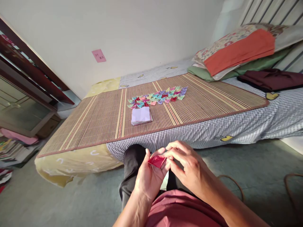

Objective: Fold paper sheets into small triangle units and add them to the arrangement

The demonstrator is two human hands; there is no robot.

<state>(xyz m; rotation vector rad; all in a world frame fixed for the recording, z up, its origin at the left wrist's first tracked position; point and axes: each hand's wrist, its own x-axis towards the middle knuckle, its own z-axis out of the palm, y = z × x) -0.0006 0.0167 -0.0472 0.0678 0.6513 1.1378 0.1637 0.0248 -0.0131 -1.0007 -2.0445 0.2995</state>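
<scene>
A small folded piece of red paper (157, 161) rests across the fingers of my left hand (149, 176), whose thumb presses at its left end. The fingertips of my right hand (186, 162) pinch the paper's right corner. Both hands are above my lap, in front of the bed. On the bed mat lies a stack of pale lilac paper squares (141, 115). Just behind the stack, several rows of small folded paper pieces (158, 97) in many colours stand close together.
The striped bamboo mat (101, 116) covers the bed over a checked sheet (189, 137). Folded bedding with an orange cloth (241, 52) is piled at the right, beside a dark maroon cloth (272, 78). A pink note (98, 55) is on the wall. A brown cable (233, 181) crosses the floor.
</scene>
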